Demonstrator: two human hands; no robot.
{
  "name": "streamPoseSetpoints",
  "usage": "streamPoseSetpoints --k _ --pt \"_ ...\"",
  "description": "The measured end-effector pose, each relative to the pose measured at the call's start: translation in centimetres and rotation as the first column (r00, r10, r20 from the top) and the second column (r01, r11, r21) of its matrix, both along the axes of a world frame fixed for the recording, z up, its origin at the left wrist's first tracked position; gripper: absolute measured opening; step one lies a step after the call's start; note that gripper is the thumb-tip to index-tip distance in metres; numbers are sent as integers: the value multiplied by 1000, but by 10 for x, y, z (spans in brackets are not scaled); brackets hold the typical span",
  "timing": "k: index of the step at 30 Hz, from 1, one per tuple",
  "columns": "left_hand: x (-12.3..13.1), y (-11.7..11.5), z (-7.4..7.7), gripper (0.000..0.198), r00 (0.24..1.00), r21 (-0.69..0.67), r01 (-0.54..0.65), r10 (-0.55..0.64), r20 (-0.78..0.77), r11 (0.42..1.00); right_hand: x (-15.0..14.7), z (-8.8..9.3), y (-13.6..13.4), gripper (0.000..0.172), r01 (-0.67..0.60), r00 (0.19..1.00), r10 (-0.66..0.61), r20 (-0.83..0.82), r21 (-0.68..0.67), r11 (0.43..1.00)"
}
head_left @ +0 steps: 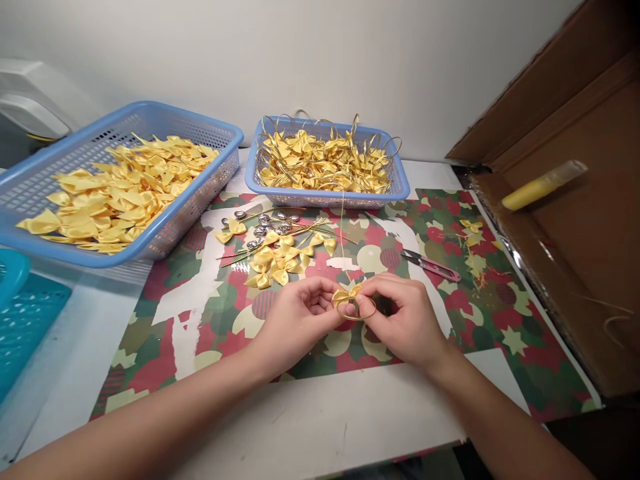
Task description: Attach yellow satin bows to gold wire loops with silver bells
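My left hand [299,313] and my right hand [400,317] meet over the patterned mat, both pinching one small yellow ribbon bow [346,294]. A thin gold cord [356,311] loops under the bow between my fingertips, and a strand of it runs up toward the far basket. A loose pile of yellow bows [280,257] with gold cords and small silver pieces [265,225] lies just beyond my left hand.
A big blue basket [45,175] of plain yellow bows stands at the left. A smaller blue basket [390,190] holds bows with gold loops. Pink thread snips [431,265] lie to the right. A cardboard box [575,220] with a yellow tube [543,184] fills the right side. A teal basket [20,307] sits at far left.
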State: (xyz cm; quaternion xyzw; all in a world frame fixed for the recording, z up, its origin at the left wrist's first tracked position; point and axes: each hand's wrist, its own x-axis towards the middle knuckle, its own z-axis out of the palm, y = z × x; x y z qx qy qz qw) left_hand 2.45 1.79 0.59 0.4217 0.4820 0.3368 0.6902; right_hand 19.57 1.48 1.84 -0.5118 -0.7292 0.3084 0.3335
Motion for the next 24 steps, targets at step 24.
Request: streamPoseSetpoints --k 24 --pt "4 -6 -3 21 991 83 5 6 -133 997 -18 -7 -10 21 186 893 -224 390 134 973"
